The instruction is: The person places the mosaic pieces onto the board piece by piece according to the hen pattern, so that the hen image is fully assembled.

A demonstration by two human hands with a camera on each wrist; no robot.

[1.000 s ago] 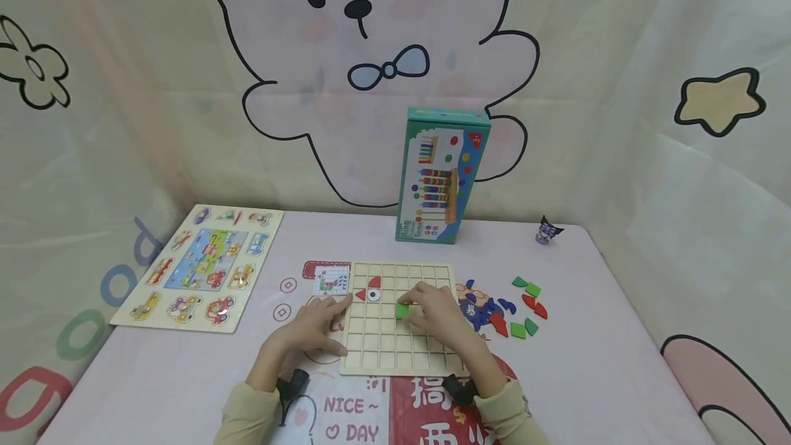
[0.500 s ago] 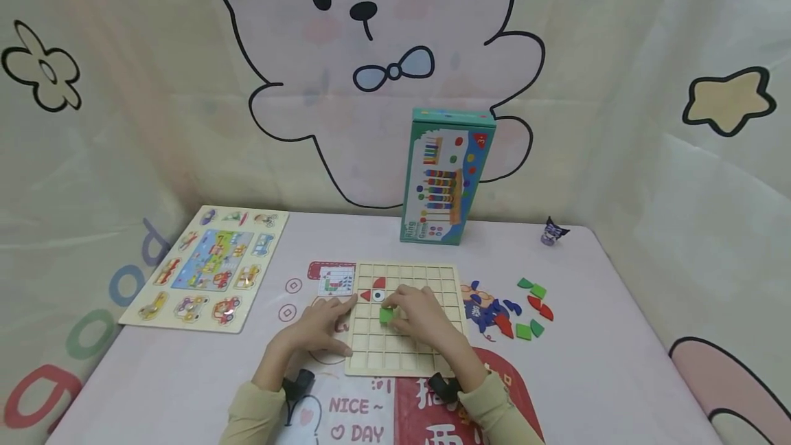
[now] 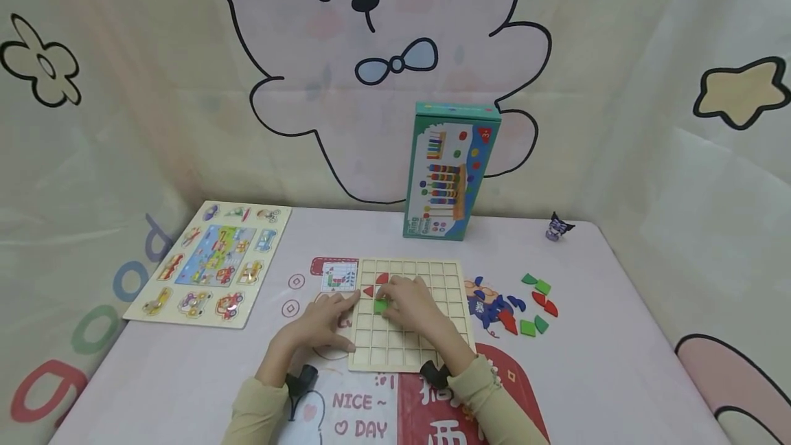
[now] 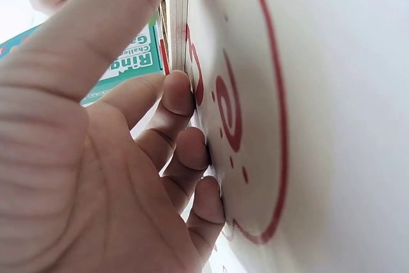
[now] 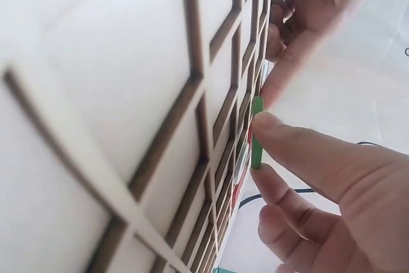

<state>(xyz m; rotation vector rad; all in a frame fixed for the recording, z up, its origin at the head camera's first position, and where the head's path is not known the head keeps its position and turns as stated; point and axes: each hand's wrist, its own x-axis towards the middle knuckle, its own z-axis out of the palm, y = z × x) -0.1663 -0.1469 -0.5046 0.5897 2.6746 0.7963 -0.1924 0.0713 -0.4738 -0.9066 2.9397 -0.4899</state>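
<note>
A pale wooden grid board (image 3: 383,356) lies flat on the table. My right hand (image 3: 413,303) pinches a green square tile (image 3: 380,306) between thumb and finger over the board's left part. In the right wrist view the tile (image 5: 257,148) stands edge-on, close over the grid's ridges. Just beyond it, a red quarter-round piece (image 3: 382,278) and a red triangle (image 3: 369,291) sit in board cells; the white piece with a dot beside them is now hidden by my right hand. My left hand (image 3: 318,325) rests at the board's left edge, thumb and index finger spread along it.
A small pattern card (image 3: 339,277) lies at the board's upper left. Loose green, red and blue pieces (image 3: 527,328) are scattered to the right. A picture puzzle board (image 3: 253,307) lies at far left; a green box (image 3: 451,170) and a small purple figure (image 3: 558,226) stand behind.
My right hand has moved left across the board with the green tile, to just below the red pieces, covering the dotted white one. The left hand stays at the board's edge.
</note>
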